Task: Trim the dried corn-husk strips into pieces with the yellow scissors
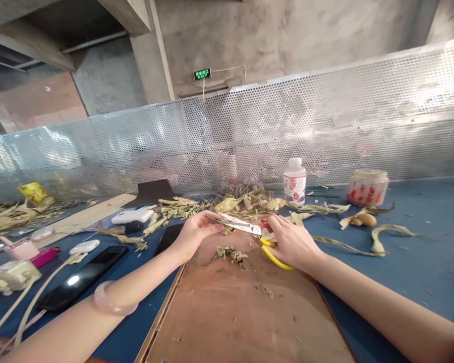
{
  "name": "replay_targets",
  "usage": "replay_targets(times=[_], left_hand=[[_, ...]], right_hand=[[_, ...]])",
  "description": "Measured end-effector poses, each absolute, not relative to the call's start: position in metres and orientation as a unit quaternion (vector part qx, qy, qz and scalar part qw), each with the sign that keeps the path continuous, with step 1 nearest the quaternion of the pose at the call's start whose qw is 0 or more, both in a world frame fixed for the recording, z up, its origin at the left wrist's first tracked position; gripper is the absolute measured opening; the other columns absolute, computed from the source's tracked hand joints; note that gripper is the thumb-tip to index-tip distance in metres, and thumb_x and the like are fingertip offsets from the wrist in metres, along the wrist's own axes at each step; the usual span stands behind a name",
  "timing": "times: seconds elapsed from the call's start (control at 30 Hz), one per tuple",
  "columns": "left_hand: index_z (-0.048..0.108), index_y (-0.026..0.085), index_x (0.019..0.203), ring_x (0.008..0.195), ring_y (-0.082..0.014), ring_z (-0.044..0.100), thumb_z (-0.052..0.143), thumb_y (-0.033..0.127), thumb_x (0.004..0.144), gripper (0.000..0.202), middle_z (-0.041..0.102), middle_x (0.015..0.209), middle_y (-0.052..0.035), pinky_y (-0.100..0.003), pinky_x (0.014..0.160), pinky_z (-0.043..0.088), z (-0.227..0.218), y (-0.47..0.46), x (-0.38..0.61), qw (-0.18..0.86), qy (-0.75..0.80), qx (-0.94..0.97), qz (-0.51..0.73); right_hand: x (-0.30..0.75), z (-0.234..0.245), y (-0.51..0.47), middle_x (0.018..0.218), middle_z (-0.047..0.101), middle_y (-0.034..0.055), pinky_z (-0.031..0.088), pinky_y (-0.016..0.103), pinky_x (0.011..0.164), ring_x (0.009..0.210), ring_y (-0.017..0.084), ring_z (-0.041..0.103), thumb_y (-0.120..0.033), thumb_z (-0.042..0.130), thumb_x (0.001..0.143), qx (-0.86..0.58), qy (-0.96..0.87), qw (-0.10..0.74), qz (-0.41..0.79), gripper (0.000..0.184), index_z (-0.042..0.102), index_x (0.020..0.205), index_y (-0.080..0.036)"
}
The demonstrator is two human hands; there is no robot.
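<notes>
My right hand [293, 242] grips a pair of scissors [245, 227] with yellow and red handles. The blades point left, towards my left hand [196, 234], and look slightly parted. Between the fingertips of my left hand is a thin greenish dried plant piece [212, 218], close to the blade tips; the fingers partly hide it. Below the hands, a small heap of dried plant scraps [230, 254] lies on the brown wooden board [257, 312]. Small curled bits [266, 291] lie nearer to me on the board.
Dried husk strips [249, 200] spread behind the board. A white bottle [294, 181] and a jar [367, 187] stand at the back right, before a perforated metal screen [336, 126]. Left on the blue table lie a black phone [87, 277], cables and a white device [132, 217].
</notes>
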State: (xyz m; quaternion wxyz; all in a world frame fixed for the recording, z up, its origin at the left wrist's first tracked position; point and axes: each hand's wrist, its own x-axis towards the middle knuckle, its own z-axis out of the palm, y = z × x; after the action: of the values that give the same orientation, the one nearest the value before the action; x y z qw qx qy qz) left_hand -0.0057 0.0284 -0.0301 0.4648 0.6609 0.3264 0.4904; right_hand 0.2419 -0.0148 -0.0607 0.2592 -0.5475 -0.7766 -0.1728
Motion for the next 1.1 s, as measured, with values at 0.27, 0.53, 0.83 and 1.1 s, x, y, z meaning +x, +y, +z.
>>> replay_targets(times=[0.27, 0.53, 0.83, 1.1], left_hand=[[0.066, 0.019, 0.082, 0.087, -0.0170, 0.064, 0.074, 0.015, 0.063, 0.021, 0.069, 0.090, -0.0022, -0.028, 0.077, 0.052, -0.0308, 0.0291, -0.0068, 0.466, 0.318, 0.666, 0.488], [0.065, 0.019, 0.081, 0.084, -0.0169, 0.065, 0.073, 0.013, 0.063, 0.020, 0.070, 0.088, -0.0018, -0.028, 0.076, 0.051, -0.0314, 0.0295, -0.0076, 0.478, 0.317, 0.663, 0.481], [0.066, 0.019, 0.082, 0.076, -0.0150, 0.065, 0.075, 0.019, 0.065, 0.020, 0.070, 0.081, -0.0009, -0.027, 0.072, 0.050, -0.0318, 0.0303, -0.0072, 0.459, 0.337, 0.670, 0.477], [0.065, 0.019, 0.082, 0.075, -0.0169, 0.066, 0.075, 0.019, 0.065, 0.020, 0.070, 0.079, -0.0013, -0.030, 0.074, 0.051, -0.0307, 0.0281, -0.0068, 0.463, 0.335, 0.670, 0.475]], right_hand=[[0.2411, -0.0571, -0.0167, 0.103, 0.058, 0.0107, 0.042, 0.030, 0.068, 0.097, 0.024, 0.053, -0.046, 0.048, 0.077, -0.535, -0.779, 0.271, -0.183, 0.037, 0.048, 0.100, -0.017], [0.2413, -0.0555, -0.0162, 0.101, 0.059, 0.0095, 0.044, 0.031, 0.069, 0.096, 0.024, 0.054, -0.041, 0.049, 0.076, -0.544, -0.774, 0.267, -0.185, 0.034, 0.050, 0.099, -0.017], [0.2427, -0.0563, -0.0155, 0.109, 0.061, 0.0093, 0.042, 0.027, 0.064, 0.100, 0.022, 0.057, -0.043, 0.047, 0.080, -0.550, -0.770, 0.262, -0.192, 0.031, 0.052, 0.100, -0.019], [0.2449, -0.0550, -0.0172, 0.106, 0.062, 0.0085, 0.042, 0.027, 0.063, 0.098, 0.022, 0.057, -0.041, 0.049, 0.078, -0.542, -0.775, 0.256, -0.199, 0.033, 0.053, 0.102, -0.018]])
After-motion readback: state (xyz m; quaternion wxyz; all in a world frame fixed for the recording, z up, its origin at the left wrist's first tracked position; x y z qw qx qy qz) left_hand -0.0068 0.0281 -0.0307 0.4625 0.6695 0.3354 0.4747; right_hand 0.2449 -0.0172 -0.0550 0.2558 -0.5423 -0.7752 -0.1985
